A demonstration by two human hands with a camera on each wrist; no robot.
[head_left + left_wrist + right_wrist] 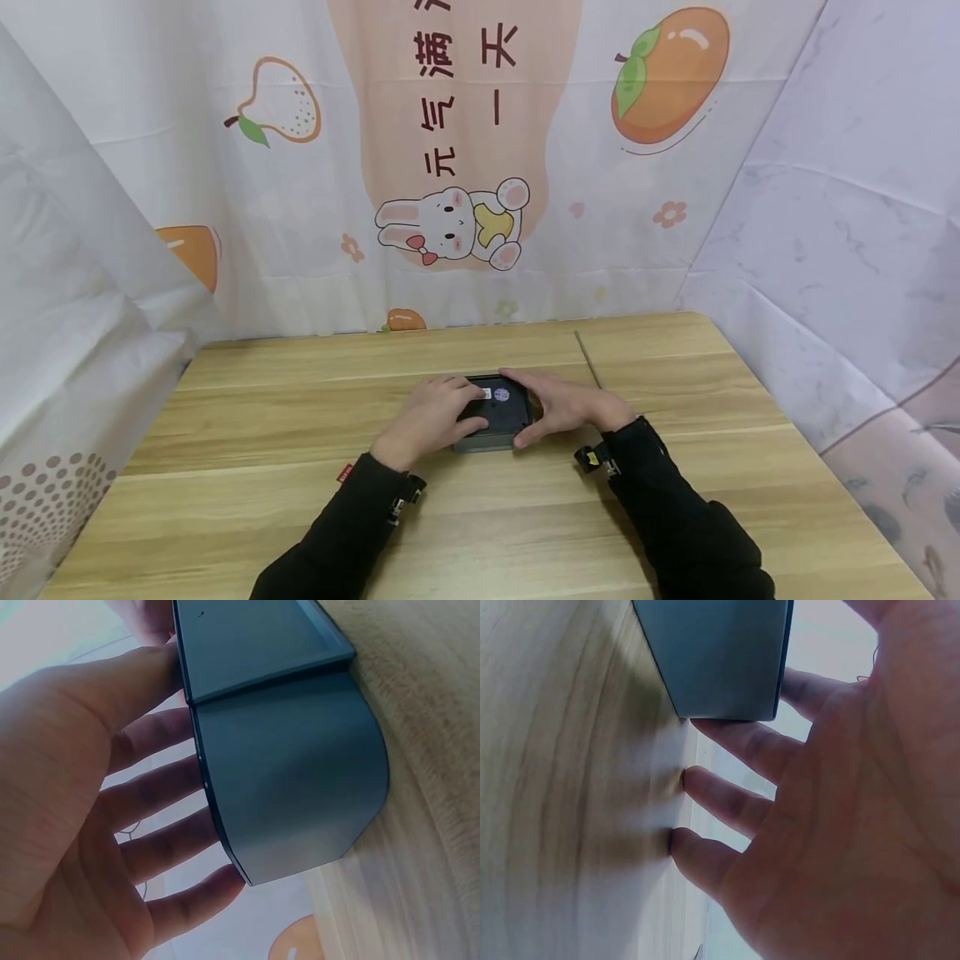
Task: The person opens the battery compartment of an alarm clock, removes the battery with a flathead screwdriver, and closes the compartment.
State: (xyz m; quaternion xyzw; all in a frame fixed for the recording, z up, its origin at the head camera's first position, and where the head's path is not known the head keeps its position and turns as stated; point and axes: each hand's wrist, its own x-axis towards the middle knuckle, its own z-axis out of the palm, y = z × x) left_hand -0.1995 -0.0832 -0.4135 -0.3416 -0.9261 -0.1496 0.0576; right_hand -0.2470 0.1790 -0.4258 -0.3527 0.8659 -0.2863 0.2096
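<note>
A dark, box-shaped object (504, 414) sits at the middle of the wooden table. Its upper face is black with a small white label and a round sticker, and its sides are grey-green. Fairly straight fingers of my left hand (431, 419) lie over the left part of that black face, touching it. My right hand (564, 404) spans the right end, thumb at the near edge and index finger at the far edge. In the left wrist view the grey body (289, 772) shows a rounded side. The right wrist view shows lower fingers (724, 799) reaching the tabletop beside it.
A thin stick (587, 357) lies on the table (262, 433) behind my right hand. A printed curtain (300, 208) hangs at the table's far edge. More white cloth (832, 250) hangs along the right side, and also along the left.
</note>
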